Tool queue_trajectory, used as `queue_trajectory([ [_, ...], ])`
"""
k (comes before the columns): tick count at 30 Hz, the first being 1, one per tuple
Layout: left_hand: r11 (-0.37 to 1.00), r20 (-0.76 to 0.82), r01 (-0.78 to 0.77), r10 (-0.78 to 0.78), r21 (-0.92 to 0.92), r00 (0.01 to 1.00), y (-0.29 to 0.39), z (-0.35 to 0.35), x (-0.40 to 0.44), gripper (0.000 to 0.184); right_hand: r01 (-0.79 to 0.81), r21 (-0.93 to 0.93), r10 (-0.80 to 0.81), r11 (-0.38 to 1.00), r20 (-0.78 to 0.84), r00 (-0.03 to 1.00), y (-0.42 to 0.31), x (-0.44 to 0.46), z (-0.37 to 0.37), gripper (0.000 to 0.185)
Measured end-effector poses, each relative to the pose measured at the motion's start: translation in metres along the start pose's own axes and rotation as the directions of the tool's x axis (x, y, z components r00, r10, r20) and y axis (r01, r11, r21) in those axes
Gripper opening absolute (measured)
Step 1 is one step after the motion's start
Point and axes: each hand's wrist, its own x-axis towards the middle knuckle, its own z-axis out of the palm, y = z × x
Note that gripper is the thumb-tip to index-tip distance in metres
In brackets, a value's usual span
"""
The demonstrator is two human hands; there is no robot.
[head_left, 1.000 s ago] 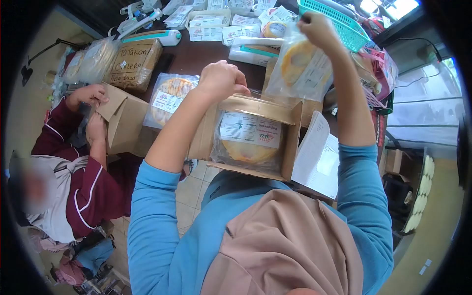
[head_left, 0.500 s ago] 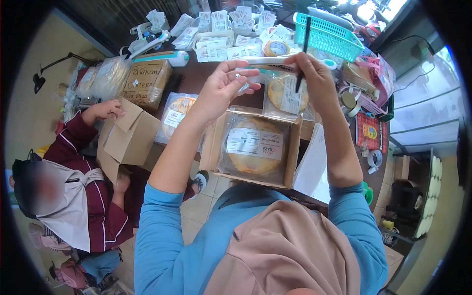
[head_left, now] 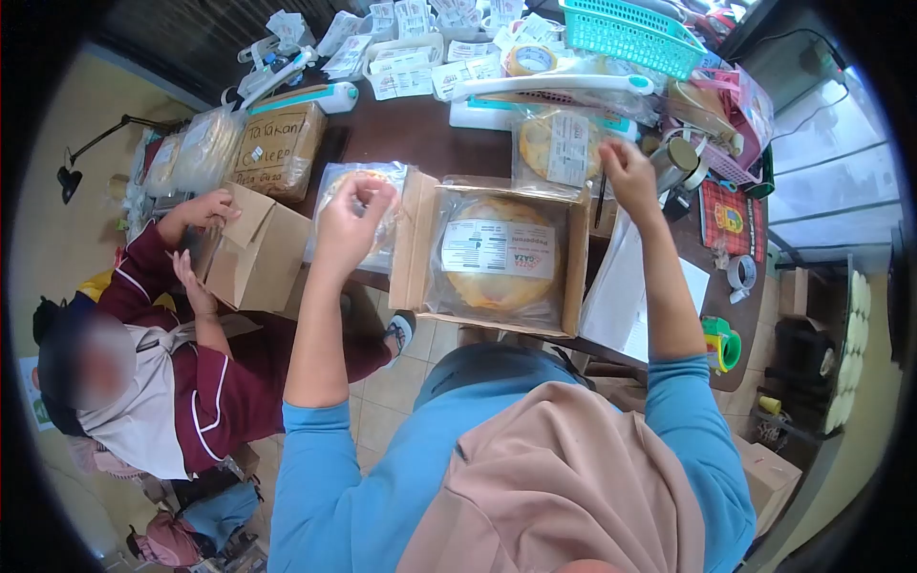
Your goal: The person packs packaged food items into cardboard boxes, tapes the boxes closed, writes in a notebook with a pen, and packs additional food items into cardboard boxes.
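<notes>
As hands (head_left: 353, 215) (head_left: 628, 177) hover, pizza (head_left: 499, 250) btwn (bagged; boxed).

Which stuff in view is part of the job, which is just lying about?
Likely in the job:
open box, between left hand and right hand
bagged pepperoni pizza, inside it
bagged pizza behind the box

Seemingly just lying about:
mint basket
red tartan book
black desk lamp
</notes>
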Motion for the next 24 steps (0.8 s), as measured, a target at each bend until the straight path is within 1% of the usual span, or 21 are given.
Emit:
queue_trajectory([
  [1, 0.99, 0.085, 0.023, -0.035, 0.14, 0.996, 0.006, 0.002, -0.004, 0.039, 0.112, 0.001, -0.112, 0.994, 0.044, 0.993, -0.041, 0.0, -0.003, 0.031],
  [2, 0.976, 0.102, 0.037, -0.06, 0.214, 0.993, 0.011, 0.008, -0.002, 0.045, 0.219, 0.008, -0.219, 0.976, 0.088, 0.972, -0.077, -0.001, -0.001, 0.028],
  [3, 0.976, 0.1, 0.042, -0.064, 0.214, 0.993, 0.008, 0.015, 0.005, 0.045, 0.275, 0.063, -0.282, 0.959, 0.239, 0.929, -0.1, 0.002, 0.008, 0.027],
  [4, 0.977, 0.171, 0.026, -0.064, 0.213, 0.983, 0.003, 0.021, 0.013, 0.042, 0.321, 0.127, -0.345, 0.938, 0.378, 0.859, -0.116, 0.006, 0.021, 0.027],
  [5, 0.977, 0.241, 0.007, -0.059, 0.211, 0.969, 0.001, 0.025, 0.016, 0.039, 0.367, -0.003, -0.31, 0.93, 0.531, 0.789, -0.13, 0.01, 0.039, 0.027],
  [6, 0.978, 0.234, 0.001, -0.051, 0.21, 0.971, 0.004, 0.028, 0.016, 0.039, 0.432, -0.127, -0.248, 0.893, 0.662, 0.707, -0.144, 0.016, 0.056, 0.027],
  [7, 0.98, 0.182, -0.062, 0.027, 0.19, 0.983, 0.007, 0.032, 0.013, 0.034, 0.515, -0.267, -0.152, 0.814, 0.76, 0.633, -0.154, 0.02, 0.074, 0.029],
  [8, 0.977, 0.131, -0.123, 0.101, 0.172, 0.986, 0.009, 0.035, 0.009, 0.03, 0.613, -0.259, -0.155, 0.747, 0.828, 0.539, -0.152, 0.024, 0.089, 0.024],
  [9, 0.978, 0.127, -0.122, 0.101, 0.17, 0.987, 0.011, 0.038, 0.006, 0.03, 0.616, -0.259, -0.155, 0.744, 0.829, 0.537, -0.15, 0.025, 0.1, 0.024],
  [11, 0.932, 0.09, -0.173, 0.152, 0.319, 0.984, 0.019, 0.04, 0.001, 0.024, 0.674, -0.227, -0.114, 0.703, 0.9, 0.421, -0.146, 0.026, 0.121, 0.016],
  [12, 0.931, 0.088, -0.157, 0.136, 0.33, 0.987, 0.026, 0.042, -0.003, 0.021, 0.672, -0.29, -0.15, 0.681, 0.843, 0.517, -0.145, 0.024, 0.129, 0.016],
  [13, 0.932, 0.078, -0.154, 0.136, 0.328, 0.988, 0.025, 0.044, -0.002, 0.021, 0.679, -0.288, -0.154, 0.675, 0.845, 0.512, -0.142, 0.027, 0.13, 0.016],
  [15, 0.876, 0.058, -0.259, 0.258, 0.407, 0.964, 0.02, 0.049, -0.002, 0.018, 0.554, -0.3, -0.084, 0.777, 0.823, 0.563, -0.141, 0.028, 0.127, 0.015],
  [16, 0.869, 0.045, -0.302, 0.31, 0.391, 0.95, 0.022, 0.05, -0.003, 0.019, 0.54, -0.322, -0.084, 0.778, 0.797, 0.597, -0.14, 0.027, 0.127, 0.014],
  [17, 0.873, 0.045, -0.294, 0.301, 0.388, 0.953, 0.02, 0.052, -0.007, 0.019, 0.539, -0.321, -0.079, 0.779, 0.803, 0.591, -0.139, 0.022, 0.13, 0.014],
  [19, 0.873, 0.039, -0.311, 0.32, 0.377, 0.947, 0.019, 0.055, -0.002, 0.019, 0.579, -0.393, -0.087, 0.714, 0.771, 0.631, -0.139, 0.022, 0.133, 0.014],
  [20, 0.874, 0.041, -0.309, 0.318, 0.375, 0.947, 0.019, 0.054, -0.004, 0.019, 0.57, -0.383, -0.144, 0.727, 0.727, 0.672, -0.131, 0.021, 0.136, 0.014],
  [21, 0.883, 0.071, -0.285, 0.279, 0.372, 0.958, 0.02, 0.052, -0.003, 0.02, 0.568, -0.386, -0.143, 0.727, 0.724, 0.675, -0.13, 0.022, 0.134, 0.014],
  [22, 0.891, 0.096, -0.264, 0.246, 0.369, 0.965, 0.022, 0.049, 0.002, 0.021, 0.581, -0.351, -0.167, 0.735, 0.736, 0.656, -0.129, 0.026, 0.13, 0.014],
  [23, 0.891, 0.1, -0.269, 0.25, 0.365, 0.963, 0.018, 0.047, 0.005, 0.021, 0.588, -0.316, -0.184, 0.745, 0.749, 0.636, -0.127, 0.029, 0.126, 0.015],
  [24, 0.887, 0.071, -0.251, 0.242, 0.387, 0.968, 0.011, 0.044, 0.008, 0.022, 0.552, -0.269, -0.152, 0.79, 0.785, 0.6, -0.132, 0.033, 0.116, 0.016],
])
